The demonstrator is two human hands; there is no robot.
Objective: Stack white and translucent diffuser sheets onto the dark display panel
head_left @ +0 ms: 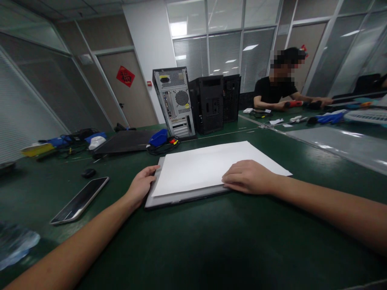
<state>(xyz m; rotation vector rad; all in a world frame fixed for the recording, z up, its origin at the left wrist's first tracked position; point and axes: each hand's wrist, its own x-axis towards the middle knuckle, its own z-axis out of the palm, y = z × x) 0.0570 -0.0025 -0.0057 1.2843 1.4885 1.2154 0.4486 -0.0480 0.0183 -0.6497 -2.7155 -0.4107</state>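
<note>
A large white sheet lies flat on a thin grey panel with a dark edge, in the middle of the table. The sheet sits askew, so the panel shows along its left and near sides. At the panel's left edge my left hand is closed, thumb and fingers on the rim. My right hand rests over the near edge of the sheet, right of its middle. Its fingers are bent together on that edge, and the thumb side lies low by the panel.
A phone and a small black object lie on the left. Crumpled clear plastic is near the left corner. Computer cases stand behind. At the back right a person holds a red tool; blue gloves lie nearby.
</note>
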